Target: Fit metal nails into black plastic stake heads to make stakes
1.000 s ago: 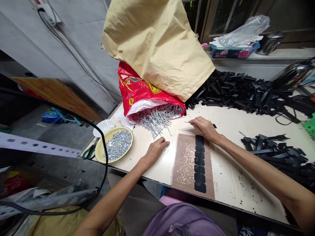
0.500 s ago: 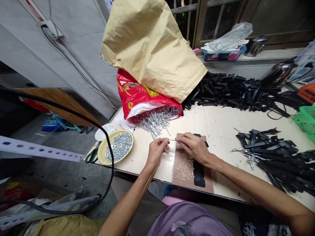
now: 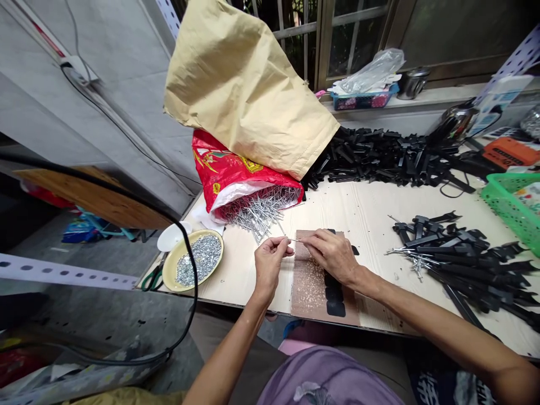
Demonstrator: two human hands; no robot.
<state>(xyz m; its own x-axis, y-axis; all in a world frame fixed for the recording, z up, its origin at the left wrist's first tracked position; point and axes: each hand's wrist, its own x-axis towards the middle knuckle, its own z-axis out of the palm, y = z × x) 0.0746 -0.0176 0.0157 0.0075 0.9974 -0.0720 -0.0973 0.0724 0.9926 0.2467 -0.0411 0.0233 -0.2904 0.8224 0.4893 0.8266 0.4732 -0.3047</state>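
Note:
My left hand [image 3: 270, 261] and my right hand [image 3: 329, 252] meet above the near edge of the table [image 3: 371, 214], both pinched. A thin metal pin [image 3: 294, 241] runs between their fingertips; the right hand pinches its shaft, and the left pinches a small part at its end that I cannot make out. Under the right hand lies a brown perforated board [image 3: 310, 281] with a column of black pieces [image 3: 335, 301] on it. Loose metal pins [image 3: 261, 211] spill from a red bag [image 3: 230, 169] just beyond the hands.
A yellow dish of small metal parts [image 3: 198, 260] stands left, green-handled scissors [image 3: 151, 277] beside it. A tan paper sack [image 3: 244, 84] leans over the red bag. Black plastic parts are heaped at the back [image 3: 379, 154] and right [image 3: 464, 256]. A green basket [image 3: 508, 202] sits far right.
Both hands lifted off the table and came together; the right brought a pin from near the pile and the left now pinches its end. The camera view tilted up and shifted.

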